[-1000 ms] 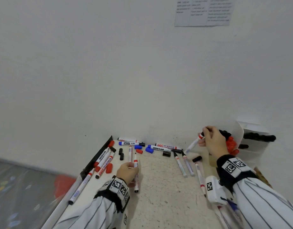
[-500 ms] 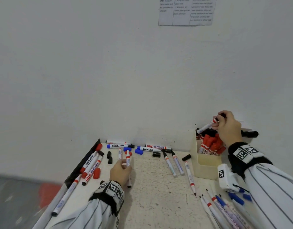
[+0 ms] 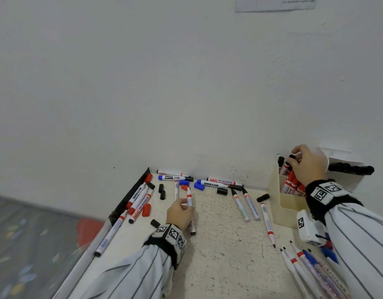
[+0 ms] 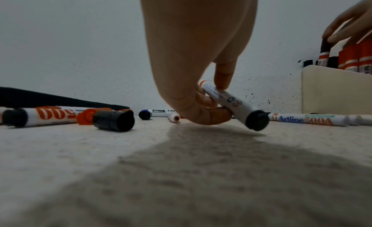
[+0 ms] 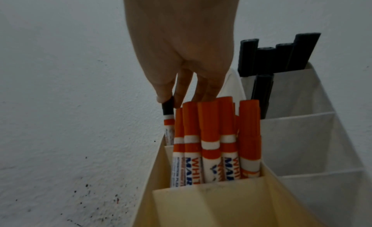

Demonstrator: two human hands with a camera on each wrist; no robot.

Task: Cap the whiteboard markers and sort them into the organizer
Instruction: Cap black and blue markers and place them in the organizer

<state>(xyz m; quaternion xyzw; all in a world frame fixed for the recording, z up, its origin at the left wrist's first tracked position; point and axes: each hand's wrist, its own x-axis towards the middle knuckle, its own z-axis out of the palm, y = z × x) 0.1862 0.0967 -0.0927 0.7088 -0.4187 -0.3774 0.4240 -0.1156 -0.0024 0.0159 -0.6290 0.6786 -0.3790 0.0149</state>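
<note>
My right hand pinches the black cap of a thin white marker with a red band. That marker stands nearly upright at the left edge of the cream organizer, in the compartment beside several red-capped markers. My left hand grips a white marker with a red band near the table's middle. In the left wrist view this marker is tilted, and its black rear end hangs just above the tabletop. Its tip is hidden behind my fingers.
Loose markers and caps lie along the wall and by the black strip at the table's left edge. Several uncapped markers lie at lower right. Black markers fill a rear organizer compartment. A black cap lies left of my left hand.
My right hand has brought its marker from above the organizer down into the compartment with the red markers. My left hand keeps its grip on its marker in about the same spot.
</note>
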